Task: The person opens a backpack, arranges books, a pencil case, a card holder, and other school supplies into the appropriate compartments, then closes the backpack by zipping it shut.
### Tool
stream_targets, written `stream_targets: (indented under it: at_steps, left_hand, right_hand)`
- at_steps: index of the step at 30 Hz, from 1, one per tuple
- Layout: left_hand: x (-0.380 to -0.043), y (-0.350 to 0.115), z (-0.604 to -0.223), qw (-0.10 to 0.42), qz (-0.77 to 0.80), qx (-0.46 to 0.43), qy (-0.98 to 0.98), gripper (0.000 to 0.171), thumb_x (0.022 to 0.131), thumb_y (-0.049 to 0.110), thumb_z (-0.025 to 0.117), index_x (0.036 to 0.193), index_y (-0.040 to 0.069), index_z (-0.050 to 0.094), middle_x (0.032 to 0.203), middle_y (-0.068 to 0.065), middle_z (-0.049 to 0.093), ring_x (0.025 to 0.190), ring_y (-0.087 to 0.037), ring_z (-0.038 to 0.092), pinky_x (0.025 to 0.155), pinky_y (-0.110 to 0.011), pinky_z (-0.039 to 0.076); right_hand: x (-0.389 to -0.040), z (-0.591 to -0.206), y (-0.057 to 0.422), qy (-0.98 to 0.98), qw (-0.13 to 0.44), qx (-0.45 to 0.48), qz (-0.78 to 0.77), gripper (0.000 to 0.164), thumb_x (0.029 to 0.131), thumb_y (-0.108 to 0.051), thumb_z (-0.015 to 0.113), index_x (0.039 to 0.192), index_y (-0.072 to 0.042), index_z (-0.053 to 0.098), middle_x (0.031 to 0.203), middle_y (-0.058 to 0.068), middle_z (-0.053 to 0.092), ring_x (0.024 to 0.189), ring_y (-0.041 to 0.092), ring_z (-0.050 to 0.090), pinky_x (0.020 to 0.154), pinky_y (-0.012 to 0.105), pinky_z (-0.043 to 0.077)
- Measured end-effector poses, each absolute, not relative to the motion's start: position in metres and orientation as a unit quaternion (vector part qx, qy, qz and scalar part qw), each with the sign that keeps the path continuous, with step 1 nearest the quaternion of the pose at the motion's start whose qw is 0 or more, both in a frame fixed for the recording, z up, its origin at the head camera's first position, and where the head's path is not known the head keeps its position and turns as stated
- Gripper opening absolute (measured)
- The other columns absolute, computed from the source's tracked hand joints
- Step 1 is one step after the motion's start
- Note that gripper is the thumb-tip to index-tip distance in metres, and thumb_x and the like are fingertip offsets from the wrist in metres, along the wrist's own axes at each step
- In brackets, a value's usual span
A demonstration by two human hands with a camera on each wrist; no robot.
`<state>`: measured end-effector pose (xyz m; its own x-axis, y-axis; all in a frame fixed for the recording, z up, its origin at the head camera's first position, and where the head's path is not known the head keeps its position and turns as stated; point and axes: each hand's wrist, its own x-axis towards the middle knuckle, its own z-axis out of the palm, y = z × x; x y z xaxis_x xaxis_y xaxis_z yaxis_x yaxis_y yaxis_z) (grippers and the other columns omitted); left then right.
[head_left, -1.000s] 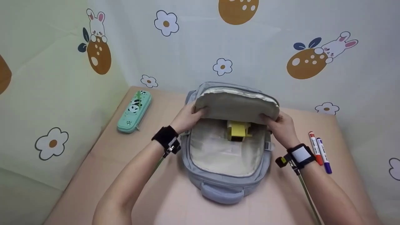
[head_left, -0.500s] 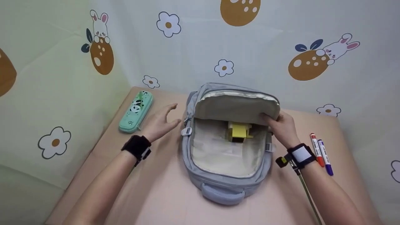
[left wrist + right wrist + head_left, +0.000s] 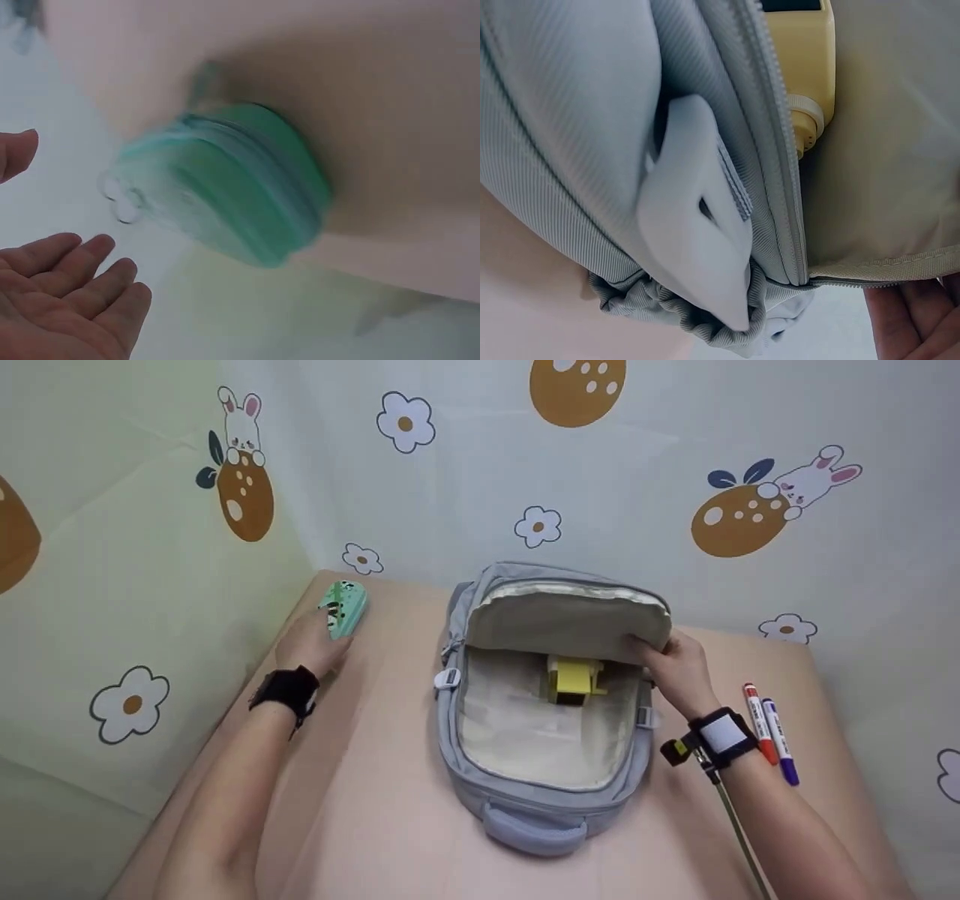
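Observation:
At the left my left hand [image 3: 309, 641] is over the near end of a mint-green pencil case [image 3: 349, 604] with panda pictures. The left wrist view shows its fingers [image 3: 105, 292] extended and spread from the thumb, with the blurred zipped case [image 3: 217, 187] just beyond them. My right hand [image 3: 682, 667] pinches the edge of the unzipped front flap [image 3: 559, 619] of a grey-blue backpack [image 3: 536, 830], holding it up. Within the backpack sits a yellow box-shaped object [image 3: 573, 679] with a small knob, partly tucked under the flap.
A red marker [image 3: 760, 727] and a purple marker [image 3: 780, 742] lie side by side to the right of the backpack. The peach-coloured table [image 3: 390, 780] ends against a white cloth backdrop [image 3: 465, 472] printed with rabbits and flowers. White buckles [image 3: 448, 679] flank the backpack.
My left hand has let go of the flap's left corner and moved left to the pencil case. The right hand still holds the flap in about the same place.

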<state>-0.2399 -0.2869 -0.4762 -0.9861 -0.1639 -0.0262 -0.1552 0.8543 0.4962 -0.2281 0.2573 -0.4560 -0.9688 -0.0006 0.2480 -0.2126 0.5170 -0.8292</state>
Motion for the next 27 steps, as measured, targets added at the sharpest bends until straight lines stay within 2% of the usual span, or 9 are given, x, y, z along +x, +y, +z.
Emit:
stream_targets:
  at_steps: [3, 10, 13, 17, 19, 23, 27]
  left_hand:
    - [-0.242, -0.294, -0.484, 0.0, -0.262, 0.112, -0.959, 0.069, 0.095, 0.03, 0.066, 0.147, -0.008, 0.041, 0.133, -0.028, 0.054, 0.111, -0.039, 0.051, 0.099, -0.056, 0.042]
    - [-0.245, -0.302, -0.498, -0.059, -0.266, 0.173, -0.946, 0.102, 0.093, 0.045, 0.069, 0.155, -0.014, 0.015, 0.134, -0.033, 0.046, 0.112, -0.042, 0.049, 0.098, -0.054, 0.044]
    - [-0.246, -0.305, -0.504, -0.06, -0.265, 0.183, -0.945, 0.097, 0.092, 0.043, 0.069, 0.153, -0.015, 0.021, 0.13, -0.033, 0.048, 0.11, -0.043, 0.05, 0.096, -0.055, 0.046]
    - [-0.245, -0.309, -0.509, -0.043, -0.263, 0.182, -0.947, 0.078, 0.092, 0.036, 0.069, 0.141, -0.016, 0.037, 0.122, -0.032, 0.053, 0.106, -0.042, 0.053, 0.091, -0.055, 0.047]
    - [-0.243, -0.309, -0.509, -0.036, -0.269, 0.18, -0.946, 0.071, 0.091, 0.035, 0.068, 0.136, -0.015, 0.042, 0.119, -0.029, 0.055, 0.104, -0.041, 0.053, 0.089, -0.053, 0.048]
    - [-0.242, -0.307, -0.504, -0.02, -0.291, 0.173, -0.941, 0.065, 0.09, 0.034, 0.067, 0.131, -0.012, 0.047, 0.115, -0.026, 0.057, 0.101, -0.039, 0.054, 0.085, -0.049, 0.047]
    - [-0.239, -0.298, -0.492, -0.013, -0.308, 0.159, -0.938, 0.064, 0.09, 0.037, 0.068, 0.13, -0.009, 0.048, 0.115, -0.022, 0.058, 0.101, -0.036, 0.055, 0.085, -0.046, 0.047]
  right_hand:
    - [-0.228, -0.455, 0.258, -0.865, 0.108, 0.058, 0.487, 0.045, 0.092, -0.047, 0.074, 0.113, -0.007, 0.075, 0.104, 0.01, 0.075, 0.082, 0.017, 0.064, 0.063, 0.026, 0.049]
    - [-0.228, -0.455, 0.257, -0.865, 0.108, 0.057, 0.487, 0.041, 0.092, -0.045, 0.076, 0.114, -0.01, 0.076, 0.099, 0.008, 0.074, 0.075, 0.018, 0.061, 0.059, 0.026, 0.048]
    - [-0.229, -0.456, 0.256, -0.863, 0.104, 0.056, 0.491, 0.039, 0.092, -0.044, 0.076, 0.114, -0.011, 0.076, 0.095, 0.008, 0.074, 0.068, 0.017, 0.059, 0.055, 0.026, 0.047]
    - [-0.229, -0.456, 0.254, -0.863, 0.098, 0.058, 0.492, 0.04, 0.092, -0.045, 0.076, 0.113, -0.012, 0.075, 0.095, 0.008, 0.073, 0.066, 0.019, 0.058, 0.054, 0.027, 0.046]
    - [-0.229, -0.456, 0.255, -0.863, 0.097, 0.061, 0.492, 0.042, 0.092, -0.047, 0.075, 0.114, -0.012, 0.074, 0.098, 0.007, 0.073, 0.07, 0.023, 0.06, 0.055, 0.028, 0.047]
    - [-0.229, -0.456, 0.256, -0.86, 0.09, 0.063, 0.498, 0.042, 0.092, -0.048, 0.075, 0.112, -0.011, 0.074, 0.094, 0.008, 0.071, 0.067, 0.033, 0.062, 0.05, 0.029, 0.049]
    - [-0.228, -0.454, 0.256, -0.855, 0.088, 0.054, 0.508, 0.039, 0.093, -0.045, 0.074, 0.111, -0.011, 0.074, 0.084, 0.014, 0.069, 0.054, 0.024, 0.057, 0.045, 0.028, 0.045]
